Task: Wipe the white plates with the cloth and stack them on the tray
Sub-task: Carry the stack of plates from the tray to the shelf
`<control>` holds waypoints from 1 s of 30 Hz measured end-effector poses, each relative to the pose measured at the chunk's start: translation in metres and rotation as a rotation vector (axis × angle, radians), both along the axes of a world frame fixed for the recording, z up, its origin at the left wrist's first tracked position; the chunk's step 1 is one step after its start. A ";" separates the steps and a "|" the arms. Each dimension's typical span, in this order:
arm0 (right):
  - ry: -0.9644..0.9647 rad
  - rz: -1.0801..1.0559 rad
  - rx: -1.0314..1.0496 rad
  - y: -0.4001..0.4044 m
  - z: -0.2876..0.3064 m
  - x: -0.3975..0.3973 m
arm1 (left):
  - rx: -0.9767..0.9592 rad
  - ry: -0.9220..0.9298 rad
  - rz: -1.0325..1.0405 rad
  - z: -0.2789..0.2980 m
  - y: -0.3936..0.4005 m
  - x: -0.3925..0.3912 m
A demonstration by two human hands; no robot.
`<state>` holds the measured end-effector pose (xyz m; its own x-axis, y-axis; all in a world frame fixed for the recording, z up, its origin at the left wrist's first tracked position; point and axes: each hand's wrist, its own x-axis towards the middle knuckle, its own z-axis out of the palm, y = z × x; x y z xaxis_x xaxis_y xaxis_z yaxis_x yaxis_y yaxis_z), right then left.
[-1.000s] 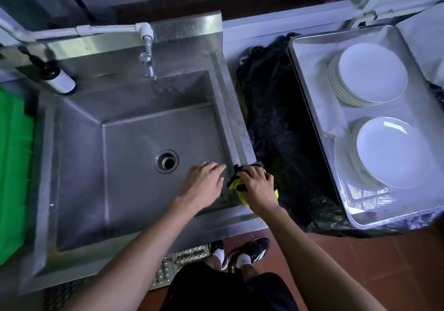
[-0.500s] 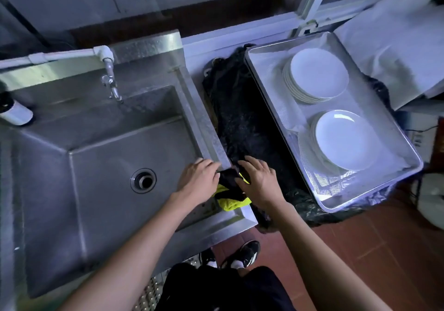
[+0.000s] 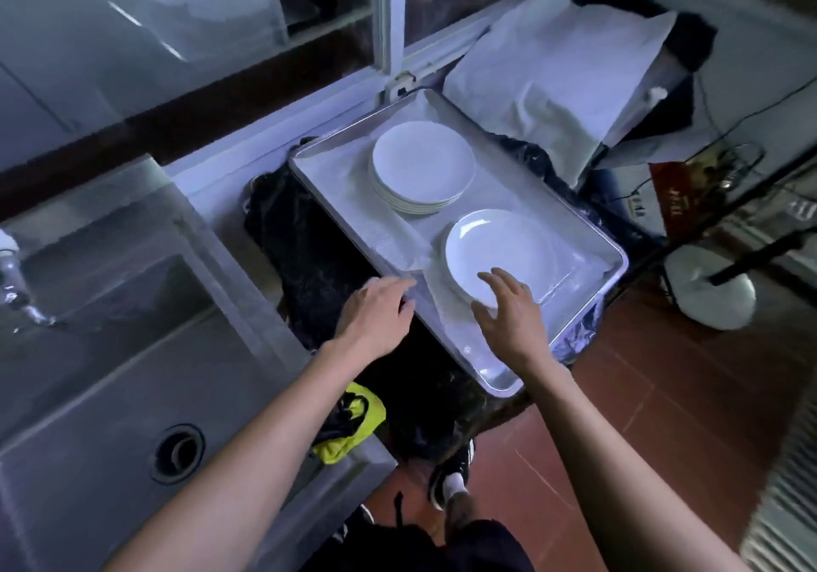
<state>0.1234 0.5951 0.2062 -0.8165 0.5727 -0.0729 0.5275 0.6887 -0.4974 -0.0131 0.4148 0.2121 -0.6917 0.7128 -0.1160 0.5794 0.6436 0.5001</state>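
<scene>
1. Head view: right hand (image 3: pixel 508 319) over the near plates (image 3: pixel 495 253), fingers apart, holding nothing; left hand (image 3: pixel 376 311) by the tray (image 3: pixel 619 262) rim, fingers relaxed, empty.
2. Cloth (image 3: pixel 353 421) lies on the sink (image 3: pixel 132 350) edge.
3. Plates likely stiff, slippery, breakable; grip by the rim.
4. Tray holds two stacks; the far stack (image 3: pixel 422 165) is well apart from both hands.

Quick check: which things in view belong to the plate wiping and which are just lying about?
Job: near plate stack, far plate stack, tray, yellow-black cloth on the sink edge, left hand, right hand.

Lying about: sink, white sheet, black bag.
</scene>
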 end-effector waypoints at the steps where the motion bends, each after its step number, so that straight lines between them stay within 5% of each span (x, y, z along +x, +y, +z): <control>1: 0.004 -0.026 -0.015 0.015 -0.002 0.002 | 0.020 -0.042 0.018 0.000 0.015 -0.002; 14: 0.121 -0.225 -0.260 0.148 -0.049 -0.014 | 0.279 -0.410 0.453 -0.042 0.156 -0.016; 30: 0.268 -0.347 -0.494 0.152 -0.088 -0.036 | 0.559 -0.561 0.805 -0.072 0.192 -0.007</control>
<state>0.0871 0.7467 0.1182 -0.6168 0.7573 -0.2146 0.4918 0.1578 -0.8563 -0.0199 0.6070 0.1400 -0.9238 0.1327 -0.3591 -0.2998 0.3325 0.8942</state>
